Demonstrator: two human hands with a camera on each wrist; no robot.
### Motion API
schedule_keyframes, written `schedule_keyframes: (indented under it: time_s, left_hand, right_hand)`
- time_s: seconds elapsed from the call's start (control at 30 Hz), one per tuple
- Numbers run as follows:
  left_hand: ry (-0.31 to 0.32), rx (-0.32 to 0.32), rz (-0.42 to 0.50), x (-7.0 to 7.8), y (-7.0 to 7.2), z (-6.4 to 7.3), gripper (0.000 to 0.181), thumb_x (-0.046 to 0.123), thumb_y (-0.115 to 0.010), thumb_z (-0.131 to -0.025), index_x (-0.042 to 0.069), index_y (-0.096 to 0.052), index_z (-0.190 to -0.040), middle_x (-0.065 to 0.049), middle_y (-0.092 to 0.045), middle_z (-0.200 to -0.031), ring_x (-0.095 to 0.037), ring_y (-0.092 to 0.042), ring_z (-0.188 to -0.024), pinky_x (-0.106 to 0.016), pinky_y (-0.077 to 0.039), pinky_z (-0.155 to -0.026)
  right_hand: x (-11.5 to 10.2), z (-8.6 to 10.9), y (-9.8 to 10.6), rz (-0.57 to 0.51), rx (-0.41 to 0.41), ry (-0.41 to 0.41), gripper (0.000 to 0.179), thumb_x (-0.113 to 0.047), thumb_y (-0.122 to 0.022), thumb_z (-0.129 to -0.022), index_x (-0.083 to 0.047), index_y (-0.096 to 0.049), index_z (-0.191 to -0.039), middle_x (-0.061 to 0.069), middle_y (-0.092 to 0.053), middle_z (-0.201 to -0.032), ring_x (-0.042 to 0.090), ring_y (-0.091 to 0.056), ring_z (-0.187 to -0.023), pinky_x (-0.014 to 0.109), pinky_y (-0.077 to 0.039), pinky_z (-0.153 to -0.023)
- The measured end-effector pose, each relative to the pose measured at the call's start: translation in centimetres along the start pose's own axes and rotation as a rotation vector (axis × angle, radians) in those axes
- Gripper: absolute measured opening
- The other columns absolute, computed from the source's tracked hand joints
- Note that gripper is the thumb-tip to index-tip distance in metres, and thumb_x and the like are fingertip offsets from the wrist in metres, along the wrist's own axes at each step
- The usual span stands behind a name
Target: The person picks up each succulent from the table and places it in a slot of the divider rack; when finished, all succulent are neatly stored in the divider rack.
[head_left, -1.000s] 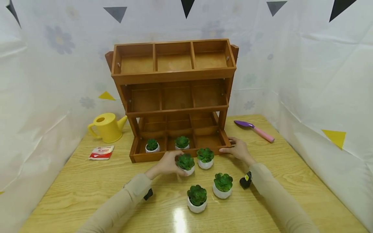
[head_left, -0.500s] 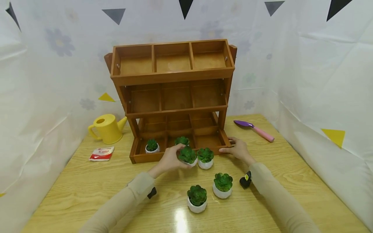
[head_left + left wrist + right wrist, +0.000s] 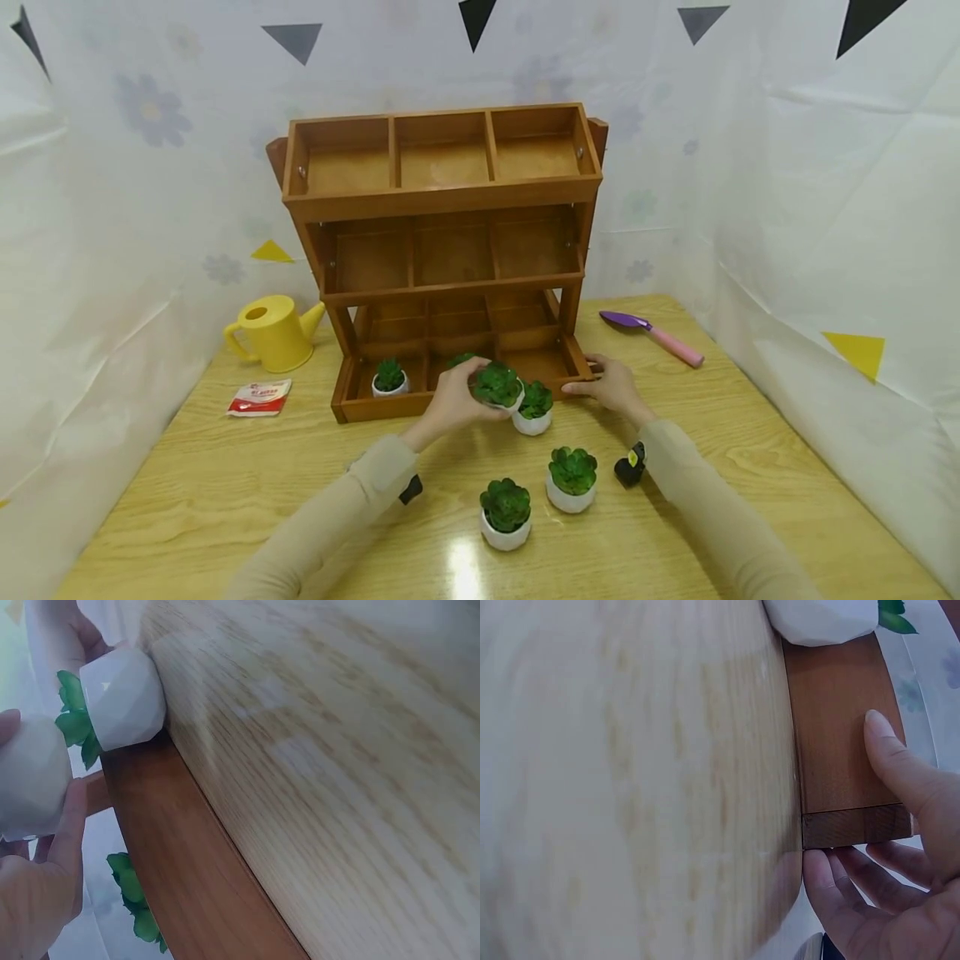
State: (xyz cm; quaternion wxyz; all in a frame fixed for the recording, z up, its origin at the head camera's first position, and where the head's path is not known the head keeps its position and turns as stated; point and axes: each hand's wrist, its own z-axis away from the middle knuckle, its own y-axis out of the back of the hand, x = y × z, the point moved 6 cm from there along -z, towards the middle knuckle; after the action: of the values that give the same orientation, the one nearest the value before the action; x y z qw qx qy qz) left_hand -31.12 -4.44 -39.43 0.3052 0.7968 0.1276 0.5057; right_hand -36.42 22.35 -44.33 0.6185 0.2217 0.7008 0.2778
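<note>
My left hand (image 3: 456, 402) grips a potted green succulent (image 3: 498, 385) by its white pot, lifted and tilted before the bottom tier of a wooden plant shelf (image 3: 442, 201). In the left wrist view, fingers wrap around that pot (image 3: 31, 776). Just right of it, a second succulent in a white pot (image 3: 533, 421) stands against the tier's front board. My right hand (image 3: 617, 388) holds the tier's right front corner; the right wrist view has the thumb on the front board (image 3: 844, 727) and fingers around its end. One succulent (image 3: 460, 359) behind my left hand is mostly hidden.
A small succulent (image 3: 389, 377) sits in the bottom-left compartment. Two potted succulents (image 3: 506, 514) (image 3: 572, 481) stand nearer on the table. A yellow watering can (image 3: 275, 333) and red-white packet (image 3: 259, 398) lie left; a purple trowel with a pink handle (image 3: 652, 332) lies right.
My left hand has raised the potted succulent and carried it rightward and toward the shelf, tilting it. The right hand keeps its hold on the shelf corner.
</note>
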Motion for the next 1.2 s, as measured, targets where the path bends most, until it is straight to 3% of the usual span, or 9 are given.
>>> schedule_keyframes:
  time_s: [0.33,0.83,1.2]
  left_hand:
    - [-0.008,0.039,0.058,0.3,-0.4,-0.9,0.064,0.026,-0.087,-0.068,0.012,-0.058,-0.124,-0.004,-0.065,-0.114,-0.020,-0.063,-0.099,-0.039,-0.054,-0.085]
    - [-0.034,0.131,0.025,0.9,-0.8,-3.8,0.063,0.027,-0.087,-0.069,0.010,-0.058,-0.123,-0.006,-0.065,-0.116,-0.023,-0.062,-0.105,-0.040,-0.052,-0.090]
    - [0.022,0.141,0.069,0.4,-1.6,-5.6,0.065,0.028,-0.086,-0.071,0.008,-0.057,-0.125,-0.009,-0.065,-0.116,-0.024,-0.062,-0.105,-0.039,-0.052,-0.089]
  right_hand:
    - [-0.2,0.0,0.1,0.005,0.012,-0.005,0.081,-0.037,-0.081,-0.076,0.002,-0.047,-0.138,0.031,-0.058,-0.124,0.042,-0.059,-0.108,0.051,-0.050,-0.088]
    - [0.0,0.0,0.0,-0.004,0.009,-0.015,0.081,-0.039,-0.080,-0.077,0.001,-0.046,-0.139,0.030,-0.058,-0.125,0.041,-0.059,-0.109,0.051,-0.050,-0.090]
    - [0.2,0.0,-0.1,-0.005,0.000,-0.015,0.082,-0.041,-0.079,-0.077,-0.001,-0.046,-0.140,0.029,-0.057,-0.125,0.041,-0.058,-0.109,0.049,-0.052,-0.086]
